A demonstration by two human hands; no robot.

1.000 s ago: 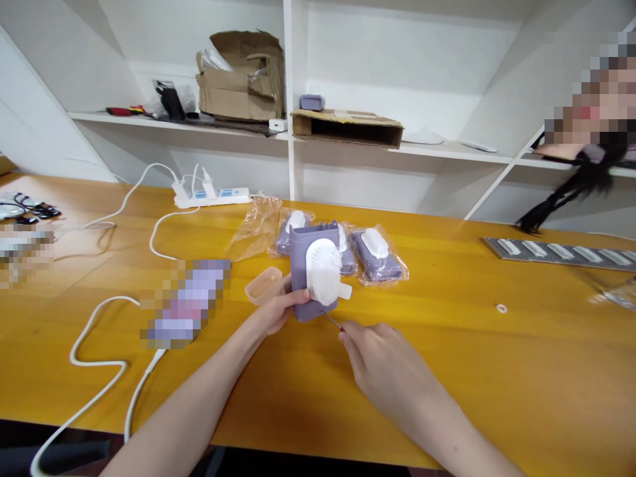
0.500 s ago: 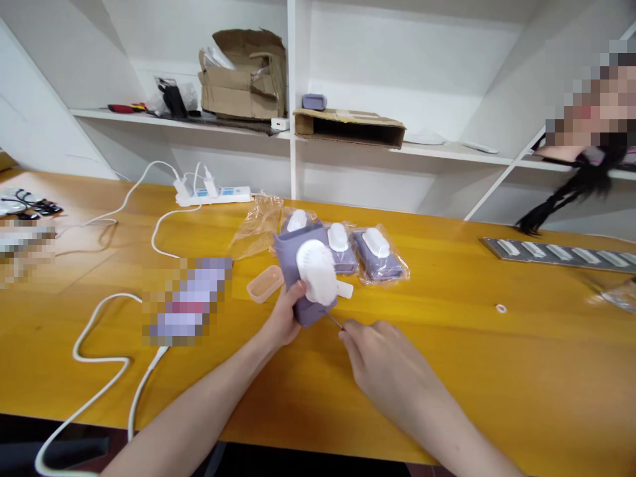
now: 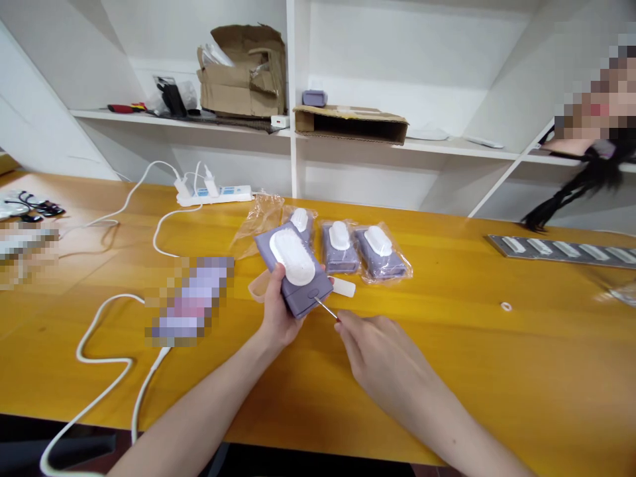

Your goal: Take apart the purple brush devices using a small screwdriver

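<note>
Purple case (image 3: pixel 302 290) against metal tool (image 3: pixel 327 309)

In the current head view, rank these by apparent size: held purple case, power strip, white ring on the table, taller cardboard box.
1. Taller cardboard box
2. Purple case, nearer the camera, so real sizes stay unsure
3. Power strip
4. White ring

Nothing readable — blue markings (image 3: pixel 230 191) on the power strip (image 3: pixel 218 197) too small.

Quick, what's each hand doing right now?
Left hand: closed, holding a purple case.
Right hand: closed, holding a thin metal tool, its tip at the case.
</note>
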